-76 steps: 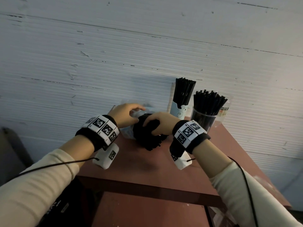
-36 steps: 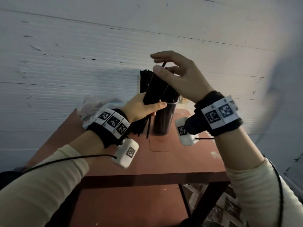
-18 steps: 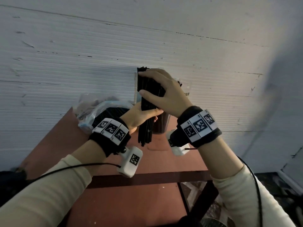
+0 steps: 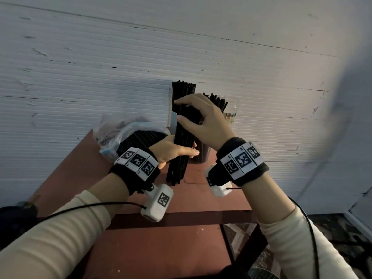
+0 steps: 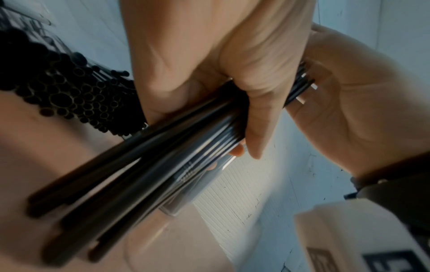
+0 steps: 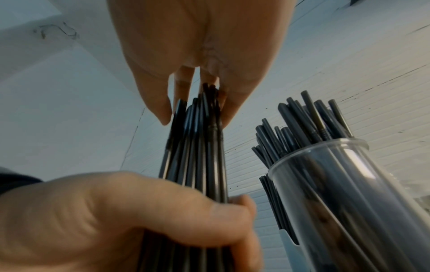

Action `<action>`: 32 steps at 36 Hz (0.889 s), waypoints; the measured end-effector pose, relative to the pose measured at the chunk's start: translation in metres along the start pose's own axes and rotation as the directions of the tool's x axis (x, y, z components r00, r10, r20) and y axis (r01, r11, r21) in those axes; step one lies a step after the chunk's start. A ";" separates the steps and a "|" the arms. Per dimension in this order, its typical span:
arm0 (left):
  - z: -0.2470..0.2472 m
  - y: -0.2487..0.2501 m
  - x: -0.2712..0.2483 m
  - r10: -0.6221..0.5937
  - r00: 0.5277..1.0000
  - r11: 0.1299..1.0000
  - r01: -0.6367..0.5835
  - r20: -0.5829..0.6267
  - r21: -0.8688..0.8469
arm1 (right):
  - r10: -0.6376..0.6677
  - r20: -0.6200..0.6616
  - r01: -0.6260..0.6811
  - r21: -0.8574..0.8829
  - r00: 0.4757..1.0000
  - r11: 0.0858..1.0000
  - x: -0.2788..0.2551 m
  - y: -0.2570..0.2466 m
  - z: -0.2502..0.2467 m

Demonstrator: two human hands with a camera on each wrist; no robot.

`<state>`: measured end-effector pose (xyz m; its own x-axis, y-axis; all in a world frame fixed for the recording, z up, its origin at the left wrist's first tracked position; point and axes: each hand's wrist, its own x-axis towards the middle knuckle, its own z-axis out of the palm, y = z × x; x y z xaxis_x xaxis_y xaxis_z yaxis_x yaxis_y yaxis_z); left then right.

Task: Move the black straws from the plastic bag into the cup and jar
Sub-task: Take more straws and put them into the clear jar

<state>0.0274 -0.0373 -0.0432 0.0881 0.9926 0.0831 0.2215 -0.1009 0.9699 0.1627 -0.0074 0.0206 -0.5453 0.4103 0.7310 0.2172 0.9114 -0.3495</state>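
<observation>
A bundle of black straws [image 4: 179, 168] stands upright just above the red table [image 4: 80, 168]. My left hand [image 4: 173, 150] grips it round the middle. My right hand [image 4: 201, 121] pinches its upper ends between thumb and fingers, which the right wrist view [image 6: 197, 55] shows. Behind the bundle is a pale cup [image 4: 173, 119] packed with straws. To the right is a clear jar [image 6: 349, 184], also full of straws and partly hidden by my right hand. The plastic bag [image 4: 120, 133] lies at the back left with more straws [image 5: 69, 92] inside.
A white ribbed wall [image 4: 100, 57] rises right behind the table. A second clear container with a label [image 4: 231, 113] stands behind the jar. A lower red shelf [image 4: 161, 248] sits under the table top, whose front edge is close to my wrists.
Both hands left the bag. My left hand carried a bundle of straws over in front of the cup and jar. My right hand dropped from above onto the bundle's top.
</observation>
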 end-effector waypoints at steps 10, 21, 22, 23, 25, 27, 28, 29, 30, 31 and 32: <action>0.000 -0.013 -0.003 -0.144 0.985 0.981 0.129 0.095 0.144 | 0.016 0.051 -0.017 0.008 0.999 1.000 0.000 -0.003 0.003; -0.003 0.003 -0.013 0.094 0.993 0.981 -0.106 0.076 0.160 | 0.144 -0.010 -0.142 0.101 0.990 0.985 0.004 -0.006 -0.022; -0.004 0.008 -0.015 0.126 0.987 0.977 -0.141 0.098 0.160 | 0.160 0.008 -0.160 0.094 0.987 0.983 0.002 -0.005 -0.025; -0.005 0.012 -0.018 0.144 0.981 0.973 -0.164 0.129 0.164 | 0.178 0.040 -0.180 0.079 0.983 0.980 0.000 -0.004 -0.029; -0.007 0.019 -0.021 0.149 0.968 0.968 -0.184 0.202 0.168 | 0.216 0.146 -0.226 0.054 0.965 0.973 -0.003 -0.004 -0.034; -0.007 0.026 -0.024 0.118 0.958 0.968 -0.169 0.262 0.185 | 0.241 0.290 -0.271 0.069 0.926 0.960 -0.005 -0.003 -0.033; -0.006 0.030 -0.026 0.102 0.951 0.962 -0.169 0.293 0.213 | 0.251 0.352 -0.300 0.091 0.902 0.950 -0.006 -0.002 -0.031; -0.005 0.033 -0.026 0.087 0.942 0.952 -0.175 0.325 0.252 | 0.259 0.406 -0.328 0.110 0.876 0.938 -0.008 -0.004 -0.029; -0.004 0.035 -0.027 0.071 0.932 0.940 -0.182 0.356 0.289 | 0.262 0.451 -0.346 0.115 0.853 0.931 -0.010 -0.005 -0.027; -0.002 0.037 -0.028 0.056 0.922 0.929 -0.188 0.382 0.318 | 0.254 0.485 -0.346 0.109 0.837 0.932 -0.011 -0.008 -0.026; -0.001 0.038 -0.028 0.039 0.914 0.926 -0.185 0.403 0.329 | 0.238 0.506 -0.326 0.092 0.829 0.941 -0.014 -0.009 -0.025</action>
<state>0.0325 -0.0687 -0.0086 0.4806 0.8767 0.0216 0.5087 -0.2988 0.8074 0.1884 -0.0205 0.0286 -0.8099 0.5411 0.2265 0.3076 0.7205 -0.6215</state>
